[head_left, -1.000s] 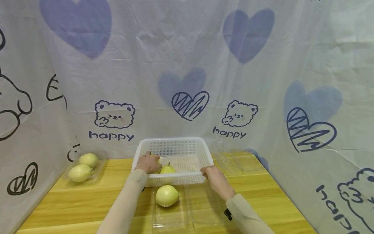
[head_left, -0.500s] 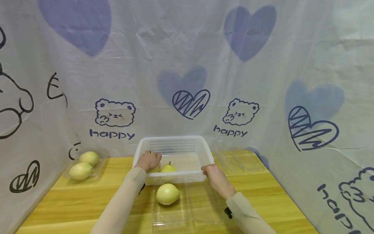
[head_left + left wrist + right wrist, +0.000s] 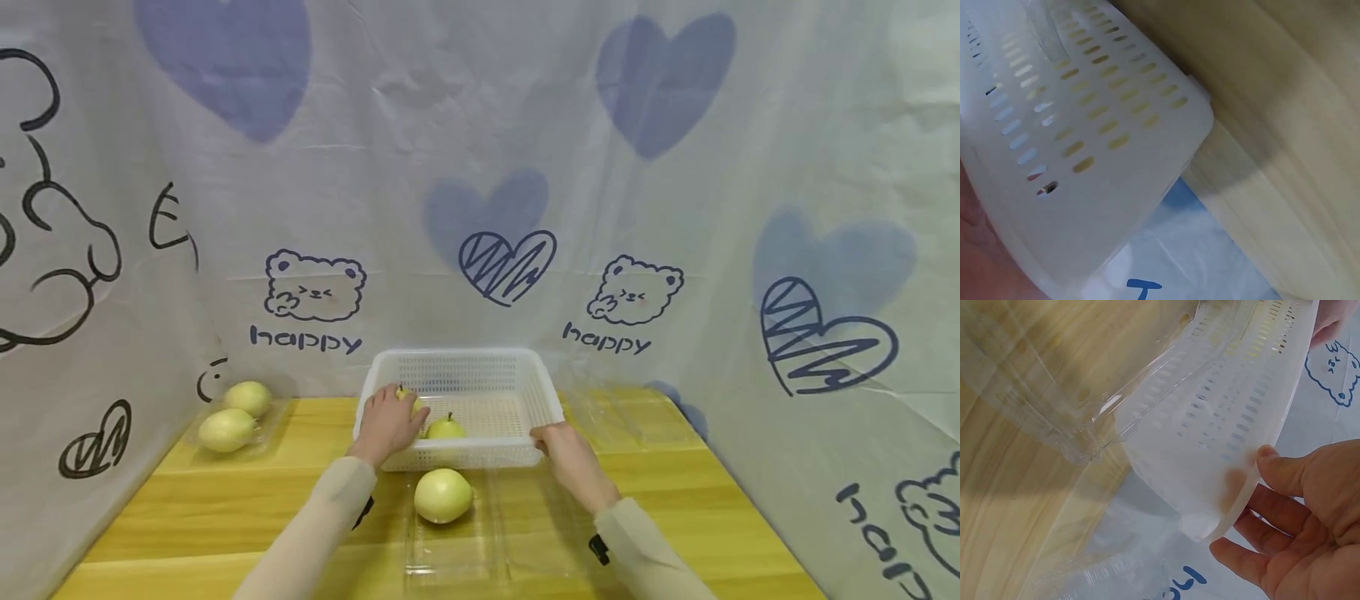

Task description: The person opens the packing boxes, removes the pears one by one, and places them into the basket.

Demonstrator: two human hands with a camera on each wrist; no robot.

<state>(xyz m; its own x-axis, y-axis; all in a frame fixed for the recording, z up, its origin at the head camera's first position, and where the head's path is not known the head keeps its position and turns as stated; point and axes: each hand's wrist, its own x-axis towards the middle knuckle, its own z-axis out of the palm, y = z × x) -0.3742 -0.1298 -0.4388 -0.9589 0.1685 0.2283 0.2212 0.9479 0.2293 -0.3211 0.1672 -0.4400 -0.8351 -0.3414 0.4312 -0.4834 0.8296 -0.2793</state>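
A white perforated plastic basket (image 3: pixel 465 454) stands on the table against the back sheet. My left hand (image 3: pixel 388 423) reaches over its left side, fingers and thumb around a yellow pear (image 3: pixel 408 402) that they partly hide. Beside that hand, a second pear (image 3: pixel 446 428) with an upright stem lies in the basket. My right hand (image 3: pixel 573 465) grips the basket's near right rim; in the right wrist view the thumb (image 3: pixel 1279 469) is on one side of the rim and fingers on the other. One pear (image 3: pixel 443 497) sits in a clear plastic tray (image 3: pixel 453 562) before the basket.
At the far left, two pears (image 3: pixel 227 430) lie in another clear tray (image 3: pixel 258 437). More clear plastic packaging (image 3: pixel 630 417) lies at the back right. A printed sheet (image 3: pixel 480 150) encloses the wooden table (image 3: pixel 187 517) at the back and sides.
My left hand has turned and shifted within the basket, and more of the pear at its fingers shows. The right hand keeps its grip on the rim. The head view has swung slightly left.
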